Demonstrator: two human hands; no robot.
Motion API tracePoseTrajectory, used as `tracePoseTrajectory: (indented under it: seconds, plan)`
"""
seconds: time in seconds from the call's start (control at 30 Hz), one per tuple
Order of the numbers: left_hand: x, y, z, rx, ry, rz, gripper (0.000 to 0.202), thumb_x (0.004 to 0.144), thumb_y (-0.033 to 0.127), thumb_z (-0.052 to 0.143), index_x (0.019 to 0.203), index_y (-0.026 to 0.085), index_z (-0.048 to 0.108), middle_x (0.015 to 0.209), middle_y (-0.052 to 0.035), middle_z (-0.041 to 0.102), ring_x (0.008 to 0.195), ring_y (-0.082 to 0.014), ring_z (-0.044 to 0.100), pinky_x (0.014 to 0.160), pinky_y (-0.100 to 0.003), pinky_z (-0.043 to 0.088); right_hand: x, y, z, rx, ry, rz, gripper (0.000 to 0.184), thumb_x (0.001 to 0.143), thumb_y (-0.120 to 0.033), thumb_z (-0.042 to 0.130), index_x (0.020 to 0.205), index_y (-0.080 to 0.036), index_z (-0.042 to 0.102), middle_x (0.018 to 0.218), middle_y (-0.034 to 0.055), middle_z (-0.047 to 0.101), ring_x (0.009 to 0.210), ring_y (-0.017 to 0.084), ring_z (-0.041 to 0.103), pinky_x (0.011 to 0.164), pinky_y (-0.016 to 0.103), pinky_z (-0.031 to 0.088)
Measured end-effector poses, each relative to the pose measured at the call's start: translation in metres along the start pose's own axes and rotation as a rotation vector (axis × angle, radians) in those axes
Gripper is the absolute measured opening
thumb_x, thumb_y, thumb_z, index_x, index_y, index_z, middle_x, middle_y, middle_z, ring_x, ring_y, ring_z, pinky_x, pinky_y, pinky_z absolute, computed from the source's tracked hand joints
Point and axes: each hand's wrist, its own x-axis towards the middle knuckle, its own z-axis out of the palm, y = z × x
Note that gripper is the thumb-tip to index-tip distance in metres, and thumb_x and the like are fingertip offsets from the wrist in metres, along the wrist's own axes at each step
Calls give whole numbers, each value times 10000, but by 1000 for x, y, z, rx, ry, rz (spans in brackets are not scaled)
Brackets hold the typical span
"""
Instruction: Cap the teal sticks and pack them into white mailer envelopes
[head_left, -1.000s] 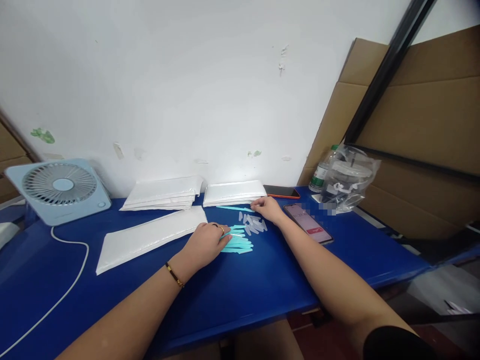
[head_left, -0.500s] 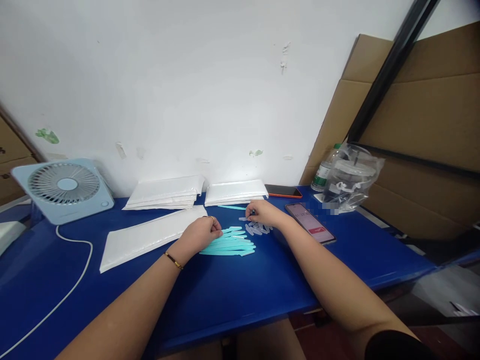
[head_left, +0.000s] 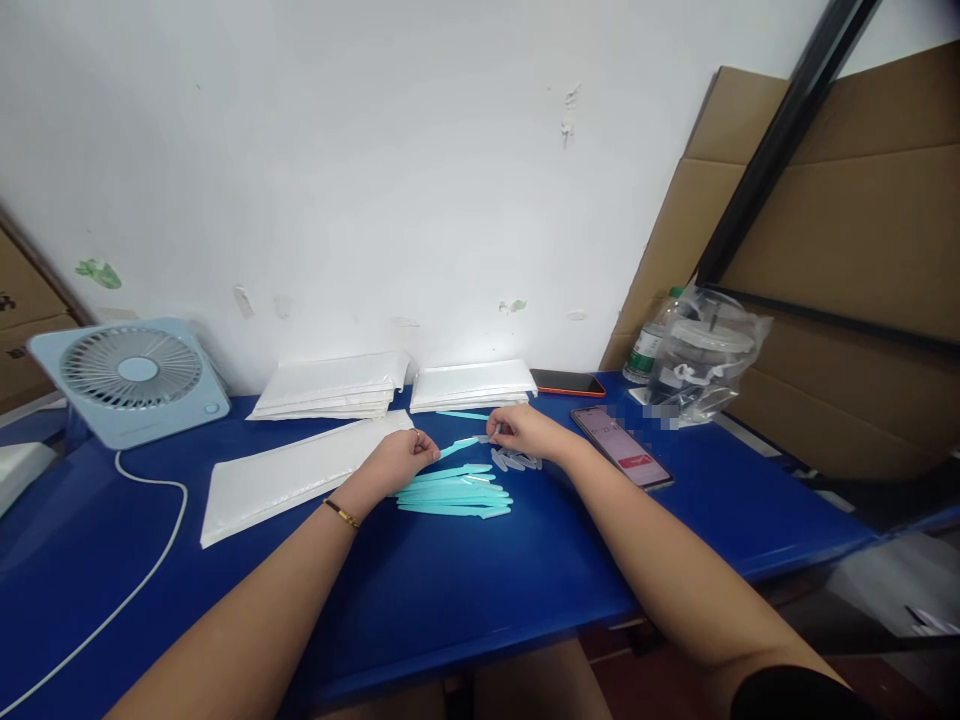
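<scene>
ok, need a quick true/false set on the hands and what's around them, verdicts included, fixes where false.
1. The left hand holds a turquoise stick. True.
2. The right hand is flat and open. False: the right hand's fingers are pinched together on a clear piece at the stick's end.
3. A pile of sticks lies on the table. True.
4. The fan is right of both hands. False: the fan is to their left.
5. The bottle is topped in red. False: the bottle's cap is green.
</scene>
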Motion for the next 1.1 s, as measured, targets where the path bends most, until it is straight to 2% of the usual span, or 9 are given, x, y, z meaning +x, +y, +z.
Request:
tracePoseTrajectory:
  seconds: [0.2,0.43,0.57,0.7,0.8,0.93,1.1]
  plan:
    - [0,-1,-1,11,1,-35,368,683,488,506,770,159,647,649,-13,583,596,-153,479,532,-254,326,-2,3,-4,29,41,-21,97,774,-187,576,851,-166,630,718,12,645,633,109,569,586,203,394]
    - [-2,4,-2,-28,-4,-2,381,689,504,507,763,158,648,671,-13,601,624,-159,504,563,-258,352,0,-11,8,46,64,-125,85,799,-213,570,855,-182,625,717,2,636,633,105,572,592,200,398]
    - [-1,5,-1,47,12,18,328,731,462,488,751,170,637,690,-19,620,652,-166,534,573,-257,358,0,-15,11,47,78,-167,115,808,-234,573,892,-182,633,771,16,640,665,114,577,608,209,409]
    - [-1,5,0,241,124,49,229,777,367,469,771,207,632,737,-16,647,682,-167,555,585,-263,343,2,3,7,-3,178,-136,198,786,-235,606,976,-184,636,920,51,627,741,131,574,678,242,432]
    - [1,3,1,382,191,101,186,788,318,479,771,229,642,783,-15,663,743,-176,567,619,-275,338,6,22,4,-146,269,-4,188,777,-195,603,952,-182,669,966,76,610,812,160,562,750,281,431]
    - [6,-1,4,451,244,152,178,808,319,489,811,265,659,845,-9,659,839,-190,561,657,-283,341,12,30,6,-186,181,94,165,742,-150,632,880,-188,714,845,55,641,740,160,574,704,274,433]
    - [9,-2,7,492,298,193,140,795,346,543,836,271,655,867,-12,637,878,-207,547,703,-298,350,18,12,16,-40,129,-74,219,753,-67,578,854,-199,721,875,30,682,792,142,606,738,244,439]
